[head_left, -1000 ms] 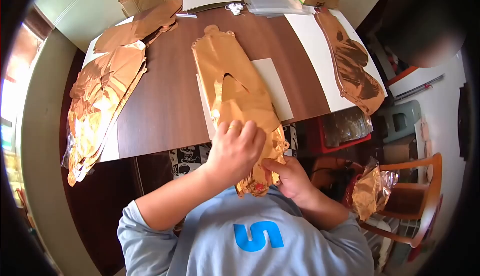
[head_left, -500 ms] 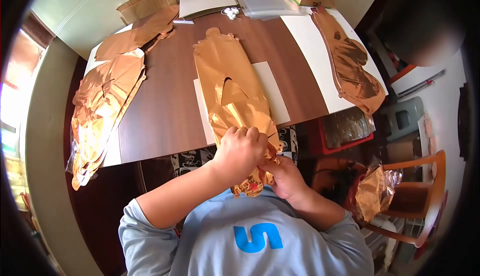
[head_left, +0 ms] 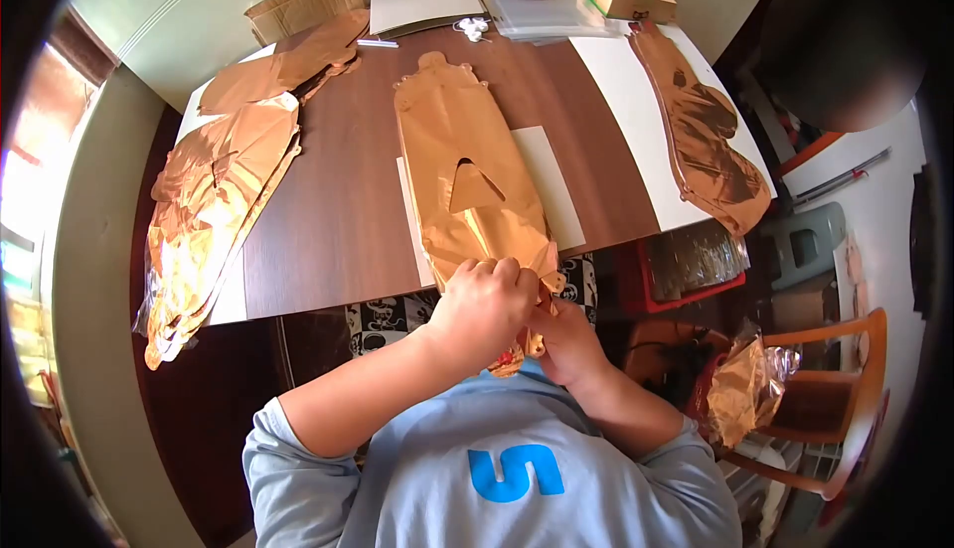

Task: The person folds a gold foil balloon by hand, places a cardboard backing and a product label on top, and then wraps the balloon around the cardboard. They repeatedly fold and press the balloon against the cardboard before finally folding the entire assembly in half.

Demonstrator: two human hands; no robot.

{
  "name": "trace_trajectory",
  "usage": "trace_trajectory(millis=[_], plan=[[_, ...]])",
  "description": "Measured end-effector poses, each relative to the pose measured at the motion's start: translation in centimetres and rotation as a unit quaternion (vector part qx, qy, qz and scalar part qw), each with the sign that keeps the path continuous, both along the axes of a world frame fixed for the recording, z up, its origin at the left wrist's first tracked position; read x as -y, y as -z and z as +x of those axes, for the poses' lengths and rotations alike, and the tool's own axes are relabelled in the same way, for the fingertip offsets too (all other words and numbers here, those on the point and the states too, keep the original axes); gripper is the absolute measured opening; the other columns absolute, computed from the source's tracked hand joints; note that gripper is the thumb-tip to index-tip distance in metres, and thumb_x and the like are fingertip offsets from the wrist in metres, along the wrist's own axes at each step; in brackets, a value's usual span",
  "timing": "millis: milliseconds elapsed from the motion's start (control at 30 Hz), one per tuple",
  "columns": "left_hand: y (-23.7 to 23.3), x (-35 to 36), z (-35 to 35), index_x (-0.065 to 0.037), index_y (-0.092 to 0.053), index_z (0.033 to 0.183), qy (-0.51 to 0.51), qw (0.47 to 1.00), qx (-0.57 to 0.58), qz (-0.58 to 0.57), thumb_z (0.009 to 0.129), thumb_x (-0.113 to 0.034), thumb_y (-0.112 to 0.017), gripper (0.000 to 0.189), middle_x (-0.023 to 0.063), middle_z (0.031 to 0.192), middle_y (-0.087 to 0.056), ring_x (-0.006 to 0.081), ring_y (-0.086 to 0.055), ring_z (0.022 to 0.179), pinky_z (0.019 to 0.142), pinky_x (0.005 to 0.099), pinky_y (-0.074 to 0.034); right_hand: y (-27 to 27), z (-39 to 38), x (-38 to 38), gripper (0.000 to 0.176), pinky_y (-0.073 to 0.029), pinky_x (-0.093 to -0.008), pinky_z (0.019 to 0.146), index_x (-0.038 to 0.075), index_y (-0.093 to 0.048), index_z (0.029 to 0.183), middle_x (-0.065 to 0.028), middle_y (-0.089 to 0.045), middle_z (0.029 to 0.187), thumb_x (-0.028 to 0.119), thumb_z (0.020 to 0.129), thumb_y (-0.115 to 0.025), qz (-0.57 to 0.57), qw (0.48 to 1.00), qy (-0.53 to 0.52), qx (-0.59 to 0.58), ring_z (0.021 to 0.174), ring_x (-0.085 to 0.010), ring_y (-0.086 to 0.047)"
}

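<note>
Through my remote feed, I see a brown table [head_left: 333, 210] bearing long copper foil [head_left: 447, 116], white sheets [head_left: 638, 111] and clear plastic [head_left: 537, 16].

Looks like a room at home doubling as a small workshop, though hard to be sure. Homely enough in its wooden chair [head_left: 876, 349], grey plastic stool [head_left: 827, 234] and bright window [head_left: 25, 180] at left; workshop-like in the copper-coloured foil pieces [head_left: 457, 131] spread over the desk [head_left: 328, 220], with a cardboard box [head_left: 641, 7] at its far edge
</note>
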State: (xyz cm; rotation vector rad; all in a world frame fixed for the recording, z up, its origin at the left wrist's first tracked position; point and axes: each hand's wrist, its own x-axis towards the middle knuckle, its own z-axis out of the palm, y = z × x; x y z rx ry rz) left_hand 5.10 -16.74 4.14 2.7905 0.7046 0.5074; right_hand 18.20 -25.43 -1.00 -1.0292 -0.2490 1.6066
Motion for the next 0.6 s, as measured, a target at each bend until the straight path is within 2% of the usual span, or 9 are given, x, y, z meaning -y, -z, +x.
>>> trace_trajectory(millis=[133, 300, 400, 500, 533, 600], plan=[[0.2, -0.3, 0.0, -0.005, -0.055, 0.083, 0.005, 1.0, 0.0, 0.008, 0.068, -0.005, -0.068, 0.02, 0.0098, 0.077, -0.053, 0.028, -0.058, 0.066, 0.062, 0.0392, -0.048, 0.2, -0.1, -0.6, 0.017, -0.044, -0.0256, 0.067, 0.002, -0.065, 0.097, -0.0025, -0.065, 0.086, 0.019, 0.093, -0.069, -0.003, 1.0, 0.008, -0.004, 0.074, -0.0089, -0.059], [0.4, -0.5, 0.0, -0.006, -0.054, 0.08, 0.0, 1.0, 0.02, 0.021, 0.068, -0.007, -0.068, 0.019, 0.0084, 0.074, -0.051, 0.0273, -0.057, 0.063, 0.061, 0.0397, -0.048, 1.7, 1.2, -0.4, 0.018, -0.046, -0.0257, 0.069, 0.002, -0.065, 0.098, -0.0025, -0.065, 0.089, 0.019, 0.093, -0.07, 0.006, 0.999, -0.047, 0.012, 0.077, -0.0092, -0.061], [0.5, -0.9, -0.2, -0.006, -0.059, 0.081, 0.003, 1.0, 0.03, 0.008, 0.071, -0.008, -0.071, 0.015, 0.0082, 0.076, -0.056, 0.0264, -0.061, 0.069, 0.061, 0.0384, -0.048, 1.4, 1.0, -0.4, 0.018, -0.046, -0.0255, 0.069, 0.001, -0.065, 0.098, -0.0029, -0.066, 0.088, 0.018, 0.092, -0.07, 0.005, 0.999, -0.029, 0.011, 0.076, -0.0091, -0.06], [0.3, -2.0, -1.5, -0.005, -0.065, 0.085, -0.011, 0.99, 0.139, -0.025, 0.077, -0.008, -0.072, 0.011, 0.0078, 0.082, -0.063, 0.0257, -0.065, 0.078, 0.066, 0.0378, -0.049, -0.2, 0.2, -0.8, 0.02, -0.047, -0.0252, 0.066, 0.002, -0.066, 0.1, -0.0028, -0.066, 0.087, 0.02, 0.092, -0.07, -0.006, 1.0, -0.004, 0.011, 0.075, -0.0085, -0.06], [-0.1, -2.6, -2.3, -0.004, -0.069, 0.091, -0.03, 0.99, 0.14, -0.006, 0.08, -0.007, -0.071, 0.011, 0.0075, 0.091, -0.068, 0.0274, -0.065, 0.083, 0.075, 0.0409, -0.05, -0.5, 0.1, -0.8, 0.021, -0.047, -0.025, 0.065, 0.002, -0.066, 0.1, -0.0026, -0.067, 0.087, 0.021, 0.092, -0.07, -0.012, 1.0, 0.003, 0.011, 0.074, -0.0082, -0.061], [0.3, -3.6, -4.2, -0.003, -0.067, 0.105, -0.073, 0.989, 0.128, -0.003, 0.083, -0.008, -0.069, 0.023, 0.0141, 0.111, -0.065, 0.0337, -0.062, 0.104, 0.094, 0.0459, -0.045, 1.3, 1.1, -0.6, 0.023, -0.048, -0.0248, 0.061, 0.003, -0.067, 0.102, -0.0018, -0.067, 0.087, 0.023, 0.091, -0.071, -0.022, 0.999, -0.03, 0.032, 0.072, -0.008, -0.061]])
